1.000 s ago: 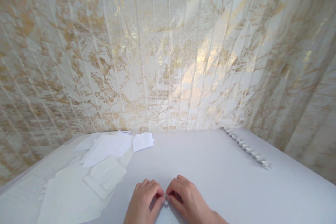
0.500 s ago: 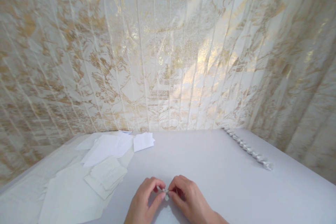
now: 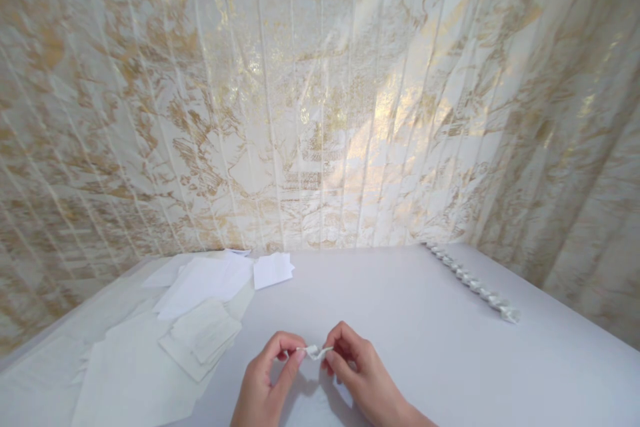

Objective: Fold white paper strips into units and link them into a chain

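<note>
My left hand point(image 3: 267, 380) and my right hand point(image 3: 357, 373) are raised a little above the white table point(image 3: 400, 320) near its front edge. Both pinch a small twisted piece of white paper point(image 3: 315, 351) between thumb and fingertips, one hand at each end. The fingers of both hands are curled closed around the pinch.
A loose pile of white paper sheets and folded napkins point(image 3: 200, 320) lies on the left of the table. A row of several small twisted white paper pieces point(image 3: 473, 281) runs along the right back edge. A cream and gold curtain point(image 3: 320, 93) hangs behind and to the right.
Both hands have lifted from the table and drawn slightly apart. The paper piece, pressed between them before, now shows stretched out between the fingertips.
</note>
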Available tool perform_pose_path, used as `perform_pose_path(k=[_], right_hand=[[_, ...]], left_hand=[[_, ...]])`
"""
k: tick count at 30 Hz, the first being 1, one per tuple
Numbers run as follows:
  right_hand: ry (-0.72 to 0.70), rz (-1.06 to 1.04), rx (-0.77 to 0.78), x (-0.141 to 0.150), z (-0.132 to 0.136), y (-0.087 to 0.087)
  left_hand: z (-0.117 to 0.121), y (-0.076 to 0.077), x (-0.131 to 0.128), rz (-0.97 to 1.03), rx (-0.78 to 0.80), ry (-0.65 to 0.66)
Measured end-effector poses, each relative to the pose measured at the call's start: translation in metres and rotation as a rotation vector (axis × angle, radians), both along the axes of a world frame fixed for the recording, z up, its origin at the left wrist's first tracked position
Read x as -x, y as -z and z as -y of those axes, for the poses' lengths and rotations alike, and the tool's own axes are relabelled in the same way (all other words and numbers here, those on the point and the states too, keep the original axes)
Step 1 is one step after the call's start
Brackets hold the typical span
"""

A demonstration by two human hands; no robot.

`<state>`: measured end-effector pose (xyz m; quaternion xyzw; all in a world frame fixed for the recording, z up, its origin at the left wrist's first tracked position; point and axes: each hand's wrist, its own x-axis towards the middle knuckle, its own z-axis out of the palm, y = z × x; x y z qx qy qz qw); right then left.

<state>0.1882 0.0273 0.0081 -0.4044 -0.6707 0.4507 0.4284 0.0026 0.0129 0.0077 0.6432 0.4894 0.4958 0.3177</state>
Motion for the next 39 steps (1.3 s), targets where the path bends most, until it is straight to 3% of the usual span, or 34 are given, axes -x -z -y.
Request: perform_pose_path(k=[6, 12, 17, 21, 26, 33, 39], right_hand=[[-0.078, 0.043, -0.141, -0.002, 0.002, 0.009], [-0.081, 0.100, -0.311, -0.003, 0.003, 0.003], [-0.022, 0.104, -0.279, -0.005, 0.002, -0.001], [-0.030, 0.148, -0.293, -0.004, 0.003, -0.001], [0.010, 0.076, -0.186, 0.001, 0.006, -0.002], [-0.013, 0.046, -0.169, 0.004, 0.007, -0.004], [0.006, 0.088, -0.169, 0.001, 0.004, -0.005]], left_hand=[[0.002, 0.004, -0.006, 0.006, -0.104, 0.095], [0.004, 0.001, -0.006, -0.022, -0.108, 0.072], [0.004, -0.001, -0.005, -0.062, -0.076, 0.029], [0.000, 0.002, -0.003, -0.165, -0.077, 0.113], [-0.001, 0.003, -0.001, -0.197, -0.118, 0.118], [0.001, 0.004, -0.003, -0.124, -0.104, 0.091], [-0.001, 0.005, -0.002, -0.135, -0.045, 0.146]])
